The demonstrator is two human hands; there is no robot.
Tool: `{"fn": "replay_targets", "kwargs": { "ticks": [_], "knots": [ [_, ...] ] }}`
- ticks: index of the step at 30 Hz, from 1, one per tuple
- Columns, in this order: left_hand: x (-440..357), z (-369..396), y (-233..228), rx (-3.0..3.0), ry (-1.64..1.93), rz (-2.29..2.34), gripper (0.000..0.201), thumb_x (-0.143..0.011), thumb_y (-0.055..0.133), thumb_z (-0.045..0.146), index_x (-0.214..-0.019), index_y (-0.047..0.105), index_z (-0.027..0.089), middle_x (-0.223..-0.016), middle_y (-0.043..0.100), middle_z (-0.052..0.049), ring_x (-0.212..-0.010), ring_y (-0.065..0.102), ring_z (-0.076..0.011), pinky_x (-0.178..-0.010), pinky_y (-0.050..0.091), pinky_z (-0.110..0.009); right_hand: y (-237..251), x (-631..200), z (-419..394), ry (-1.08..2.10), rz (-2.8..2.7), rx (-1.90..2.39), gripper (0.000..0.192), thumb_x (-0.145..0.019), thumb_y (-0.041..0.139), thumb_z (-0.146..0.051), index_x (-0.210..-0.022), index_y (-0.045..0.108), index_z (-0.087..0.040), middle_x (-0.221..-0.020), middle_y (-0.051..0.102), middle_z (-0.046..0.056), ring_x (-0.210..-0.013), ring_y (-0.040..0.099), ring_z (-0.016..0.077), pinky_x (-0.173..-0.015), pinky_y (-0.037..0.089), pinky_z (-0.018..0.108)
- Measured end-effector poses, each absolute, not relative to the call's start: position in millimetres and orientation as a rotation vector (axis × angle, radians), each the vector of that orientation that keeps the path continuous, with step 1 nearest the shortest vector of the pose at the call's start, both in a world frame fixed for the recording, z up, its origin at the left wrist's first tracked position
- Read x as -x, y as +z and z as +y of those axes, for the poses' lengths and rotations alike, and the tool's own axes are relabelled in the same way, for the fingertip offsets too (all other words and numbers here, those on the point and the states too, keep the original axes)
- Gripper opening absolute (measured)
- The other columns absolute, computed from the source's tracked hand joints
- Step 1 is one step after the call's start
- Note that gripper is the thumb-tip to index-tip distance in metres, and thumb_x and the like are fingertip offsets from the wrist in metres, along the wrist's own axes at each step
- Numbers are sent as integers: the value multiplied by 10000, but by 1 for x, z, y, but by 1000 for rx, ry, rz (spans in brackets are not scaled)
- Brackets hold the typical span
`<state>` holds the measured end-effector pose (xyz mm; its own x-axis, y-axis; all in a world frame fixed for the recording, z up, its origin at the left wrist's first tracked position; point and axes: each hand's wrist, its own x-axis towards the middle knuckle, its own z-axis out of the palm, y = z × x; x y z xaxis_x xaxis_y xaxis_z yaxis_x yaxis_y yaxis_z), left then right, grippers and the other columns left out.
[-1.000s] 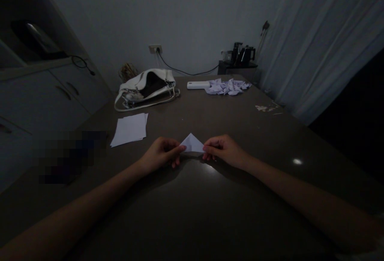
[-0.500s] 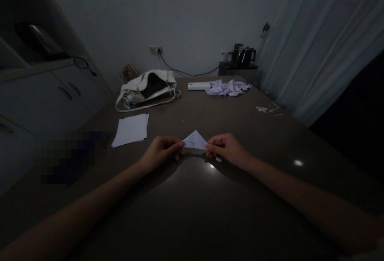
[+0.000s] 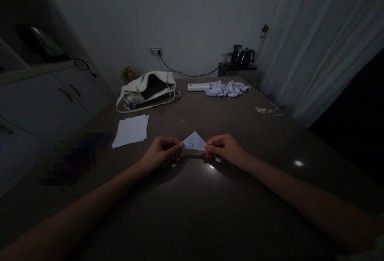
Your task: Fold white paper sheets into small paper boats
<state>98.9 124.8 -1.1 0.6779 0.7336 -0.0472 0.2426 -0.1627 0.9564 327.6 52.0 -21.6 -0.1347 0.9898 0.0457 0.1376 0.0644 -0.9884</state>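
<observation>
Head view, step: I judge I am mid-fold on a small white paper triangle [image 3: 194, 142], its point aimed away from me.
Left hand [image 3: 162, 154]: closed, pinching the triangle's left corner.
Right hand [image 3: 225, 149]: closed, pinching the right corner.
Paper's place: between my hands, near the middle of the dark table [image 3: 192, 205], low over its surface.
Next move: likely needs both corners brought together evenly and the crease pressed flat.
Handbag [image 3: 147, 89]: far left, lying open; inside too dark to tell.
Sheet stack [image 3: 131, 130]: left, near my left hand.
Folded pieces pile [image 3: 228, 88]: far, right of a white bar [image 3: 197, 87].
</observation>
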Motion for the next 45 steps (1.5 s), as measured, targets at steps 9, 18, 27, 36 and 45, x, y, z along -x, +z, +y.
{"fn": "replay_targets", "kwargs": {
  "ticks": [9,18,27,36,45],
  "knots": [
    [-98,126,1,-1759,459,793,289,-841,606,362,-749,703,105,-587,662,-24,-493,560,-87,-475,410,-166,-21,-328,52,1208,-1450,1215,167,-765,658,-282,-678,656,-139,-611,670,23,-513,562,78,-507,420,200],
    [-98,121,-6,-2009,568,815,310,-855,594,398,-975,660,120,-800,700,-59,-634,623,-145,-587,489,-239,-23,-328,54,1231,-1415,1196,142,-786,651,-269,-727,644,-140,-602,641,1,-505,543,71,-522,427,211],
    [-93,120,-7,-2561,626,628,345,-871,609,350,-1160,616,162,-1115,655,-95,-806,629,-167,-710,497,-269,-17,-327,48,1255,-1426,1205,279,-828,618,-249,-1082,609,-134,-654,639,-2,-579,585,103,-584,464,244],
    [-98,110,-4,-2492,533,631,304,-863,613,349,-1107,586,171,-890,643,-33,-715,602,-146,-630,456,-244,-18,-320,38,829,-1719,1187,334,-745,732,-270,-1054,639,-185,-1034,681,73,-928,645,185,-784,508,324],
    [-101,86,1,-2254,506,549,397,-855,628,353,-1172,484,162,-885,620,-26,-716,576,-141,-629,472,-254,-9,-306,20,602,-1888,1016,292,-796,691,-289,-1059,625,-180,-1013,706,59,-906,670,173,-792,523,297]
  ]
}}
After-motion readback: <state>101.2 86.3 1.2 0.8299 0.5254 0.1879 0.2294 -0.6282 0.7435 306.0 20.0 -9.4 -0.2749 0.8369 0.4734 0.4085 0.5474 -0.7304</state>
